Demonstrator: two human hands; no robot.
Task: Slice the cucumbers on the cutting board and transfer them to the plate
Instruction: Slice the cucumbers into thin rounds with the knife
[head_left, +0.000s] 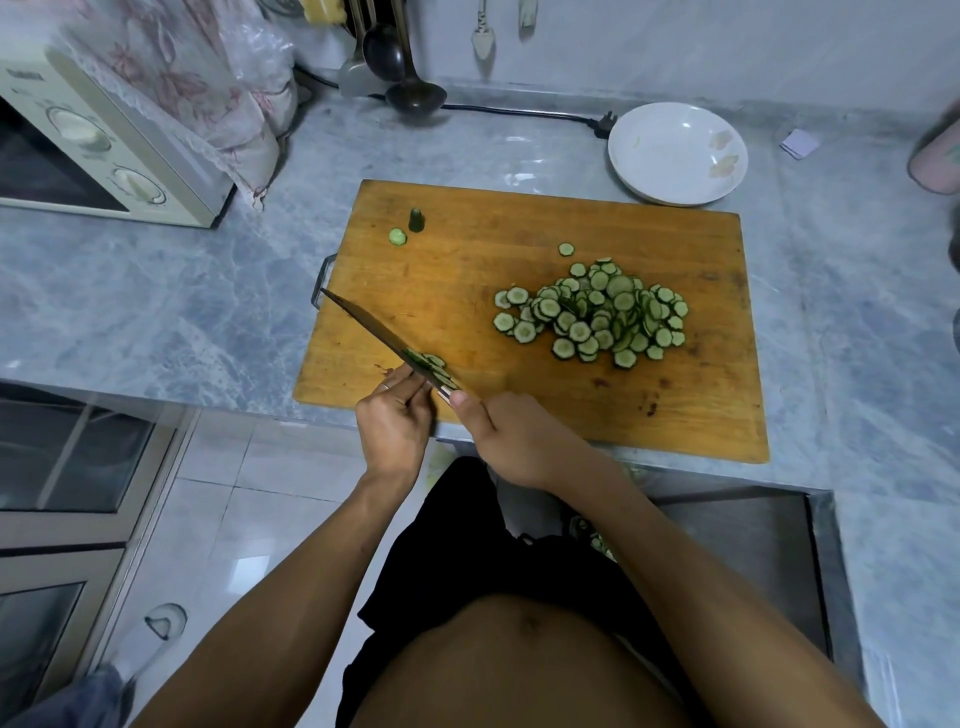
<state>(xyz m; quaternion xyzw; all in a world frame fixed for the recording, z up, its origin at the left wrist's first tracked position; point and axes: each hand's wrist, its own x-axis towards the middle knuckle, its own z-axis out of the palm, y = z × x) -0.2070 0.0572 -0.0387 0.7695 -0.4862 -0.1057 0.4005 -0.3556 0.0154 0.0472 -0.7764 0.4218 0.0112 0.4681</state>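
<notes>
Slicing done; transfer starting. Right hand (498, 436) grips the dark broad-bladed knife (374, 332) at the wooden cutting board's (467, 270) near-left corner; left hand's (395, 426) straight fingers (410, 387) steady green cucumber slices (434, 369) on the blade. Next, likely: carry them to the white plate (675, 153) beyond the board.

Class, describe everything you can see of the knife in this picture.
The knife has a long, dark, broad blade, seen almost edge-on, tip pointing up-left over the board's left edge. A few cucumber slices cling to its right face. The right hand grips its mostly hidden handle; the left hand's fingers touch the blade's left side.
</notes>
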